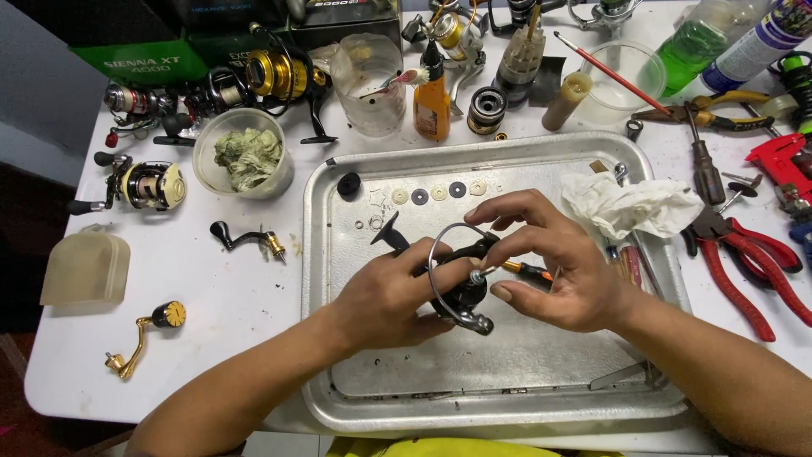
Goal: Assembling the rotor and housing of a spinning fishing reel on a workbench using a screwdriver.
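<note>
Hands working over metal tray (338, 254): left hand (385, 300) gripping black spinning reel (457, 292) steady, right hand (558, 271) fingertips pinching its shaft end.

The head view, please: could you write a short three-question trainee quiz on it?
1. True or false: the black spinning reel is held over the metal tray.
2. Which hand grips the reel body: A left hand, B right hand?
3. Fill in: the row of small washers lies in the tray's ____ part, far or near?

Key: 1 true; 2 A; 3 far.
</note>
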